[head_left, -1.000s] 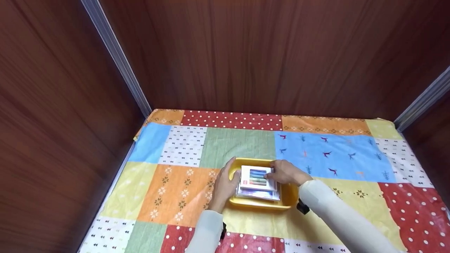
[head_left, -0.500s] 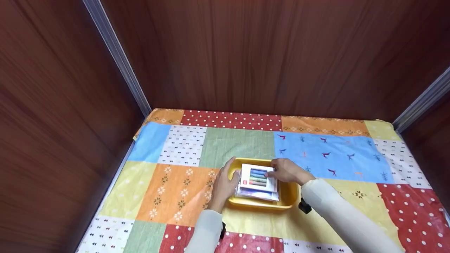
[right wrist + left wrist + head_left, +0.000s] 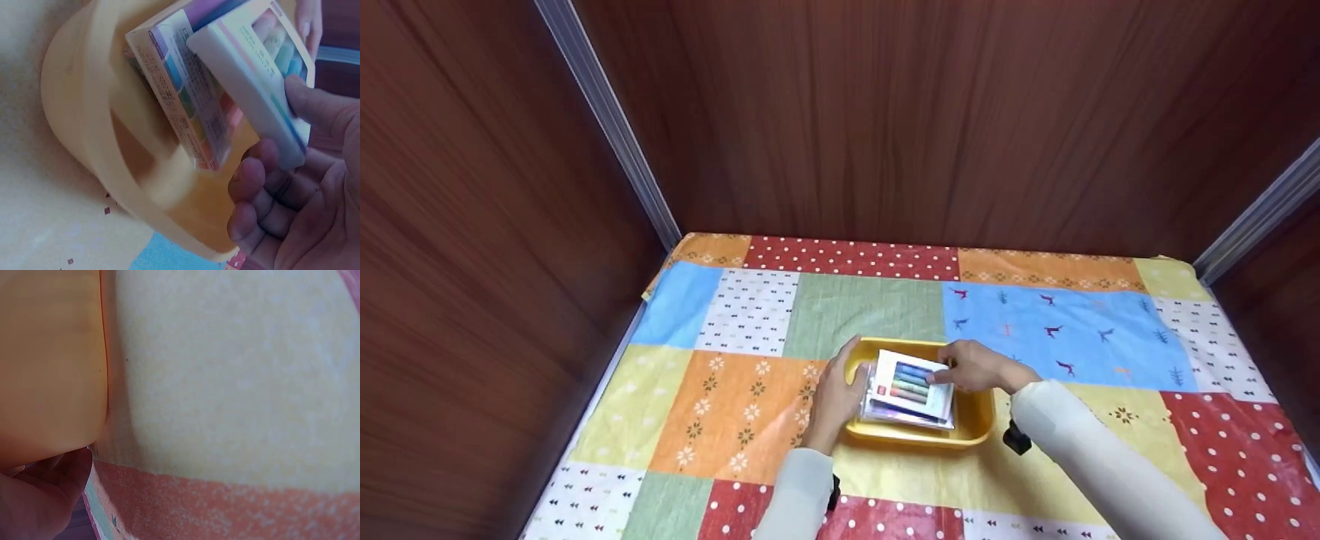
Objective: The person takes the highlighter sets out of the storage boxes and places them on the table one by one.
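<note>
A yellow plastic basket (image 3: pixel 976 433) stands on the patchwork cloth in the head view. My left hand (image 3: pixel 834 394) grips its left side, the thumb inside the rim and the fingers outside. In the left wrist view, those fingers (image 3: pixel 70 481) curl at the basket's lower edge. My right hand (image 3: pixel 979 367) pinches a small white box (image 3: pixel 915 384) with a window showing thick coloured sticks. Seen from the right wrist, this white box (image 3: pixel 253 79) tilts over a larger, colourful wrapped box (image 3: pixel 185 95) lying in the basket, its lower part partly hidden.
A patchwork tablecloth (image 3: pixel 750 420) covers the table. Dark brown wood-look panels (image 3: pixel 870 120) rise at the back and sides, with metal strips (image 3: pixel 615 127) at the corners. The basket's right end (image 3: pixel 981 409) shows bare yellow bottom.
The white box has turned slightly clockwise and shifted a little right in my right hand, at an angle to the box beneath. My left hand stays on the basket.
</note>
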Motion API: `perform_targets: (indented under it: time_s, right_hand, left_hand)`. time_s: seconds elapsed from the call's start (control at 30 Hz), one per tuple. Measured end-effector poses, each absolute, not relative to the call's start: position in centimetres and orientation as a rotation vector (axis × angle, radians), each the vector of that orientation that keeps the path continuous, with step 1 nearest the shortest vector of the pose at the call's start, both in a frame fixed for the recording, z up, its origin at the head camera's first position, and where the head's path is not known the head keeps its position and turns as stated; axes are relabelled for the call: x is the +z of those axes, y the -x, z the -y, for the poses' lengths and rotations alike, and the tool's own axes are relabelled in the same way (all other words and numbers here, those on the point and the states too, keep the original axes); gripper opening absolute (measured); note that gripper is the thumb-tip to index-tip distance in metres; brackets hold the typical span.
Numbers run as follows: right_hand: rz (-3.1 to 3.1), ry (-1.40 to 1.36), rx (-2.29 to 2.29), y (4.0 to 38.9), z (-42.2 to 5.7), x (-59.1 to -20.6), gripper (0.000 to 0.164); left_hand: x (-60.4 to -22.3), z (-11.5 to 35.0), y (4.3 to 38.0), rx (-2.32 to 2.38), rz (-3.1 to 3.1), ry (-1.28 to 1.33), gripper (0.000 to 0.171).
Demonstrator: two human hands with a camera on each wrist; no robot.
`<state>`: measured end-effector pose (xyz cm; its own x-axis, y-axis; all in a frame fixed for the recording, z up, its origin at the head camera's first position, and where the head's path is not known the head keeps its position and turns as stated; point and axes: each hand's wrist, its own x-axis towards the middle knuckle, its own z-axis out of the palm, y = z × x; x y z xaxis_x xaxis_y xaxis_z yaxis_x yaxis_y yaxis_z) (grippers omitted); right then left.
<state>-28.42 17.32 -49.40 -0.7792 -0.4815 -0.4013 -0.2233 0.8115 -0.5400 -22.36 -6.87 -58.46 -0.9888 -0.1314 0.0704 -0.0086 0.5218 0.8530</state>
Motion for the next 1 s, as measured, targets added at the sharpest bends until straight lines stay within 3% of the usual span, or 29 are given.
perform_targets:
  time_s: [0.3, 0.67, 1.0]
  right_hand:
    - [-2.418, 0.595, -0.681, 28.3, -18.1, -49.3, 0.016]
    - [-2.466, 0.803, -0.75, 27.9, -18.7, -49.5, 0.02]
    - [-2.535, 0.788, -0.821, 27.1, -19.1, -49.9, 0.014]
  left_hand:
    - [-58.3, 6.9, 22.3, -1.472, 2.638, -0.126, 0.052]
    - [-58.4, 6.9, 22.3, -1.469, 2.621, -0.108, 0.052]
    - [-58.5, 6.8, 22.4, -1.488, 2.619, -0.124, 0.053]
